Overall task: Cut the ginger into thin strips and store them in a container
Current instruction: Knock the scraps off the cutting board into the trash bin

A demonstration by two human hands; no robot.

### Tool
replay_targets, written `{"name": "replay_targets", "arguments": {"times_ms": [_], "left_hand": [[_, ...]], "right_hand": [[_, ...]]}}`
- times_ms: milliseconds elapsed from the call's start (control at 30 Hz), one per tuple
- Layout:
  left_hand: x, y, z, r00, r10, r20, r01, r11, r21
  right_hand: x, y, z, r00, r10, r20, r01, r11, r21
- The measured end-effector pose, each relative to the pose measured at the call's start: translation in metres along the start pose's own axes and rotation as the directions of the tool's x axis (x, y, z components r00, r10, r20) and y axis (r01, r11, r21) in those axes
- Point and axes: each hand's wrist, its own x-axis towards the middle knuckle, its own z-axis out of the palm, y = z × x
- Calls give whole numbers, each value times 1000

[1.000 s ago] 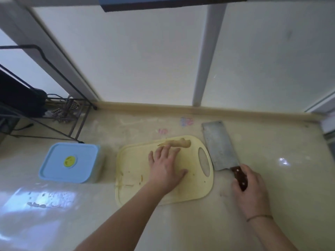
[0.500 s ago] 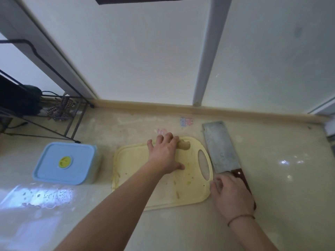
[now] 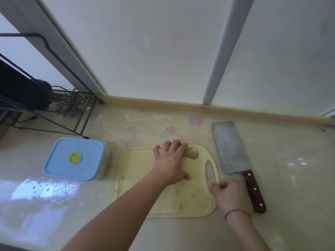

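A knobbly piece of ginger (image 3: 193,154) lies at the far edge of the pale yellow cutting board (image 3: 137,178). My left hand (image 3: 170,163) covers the ginger's left part, fingers bent over it and thumb spread on the board. My right hand (image 3: 229,195) is at the board's right rim beside the handle hole, thumb on the rim and fingers curled at the edge. A cleaver (image 3: 231,149) with a brown wooden handle lies flat on the counter just right of the board, untouched. A container (image 3: 75,158) with a blue lid, closed, sits left of the board.
A black wire rack (image 3: 59,113) with dark items stands at the back left. The window sill and frame run along the back. Wet glare covers the counter at the front left. Small ginger scraps dot the board.
My right hand let go of the cleaver handle and moved left to the board's rim. My left hand slid up the board onto the ginger.
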Motion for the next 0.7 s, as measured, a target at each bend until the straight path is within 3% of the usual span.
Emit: {"name": "replay_targets", "arguments": {"times_ms": [200,300,500,700], "left_hand": [[1,-2,2,1000,7,-11,-7,1000,-23],[1,-3,1,1000,16,-4,-16,1000,-26],[1,-2,0,1000,13,3,-13,999,-36],[0,-1,3,1000,10,-15,-10,999,-47]], "right_hand": [[-8,-11,12,1000,-4,-27,5,999,37],[-9,-11,10,995,-11,-95,24,991,132],[-6,-4,3,997,8,-71,11,963,269],[3,-6,11,987,158,18,-142,828,542]]}}
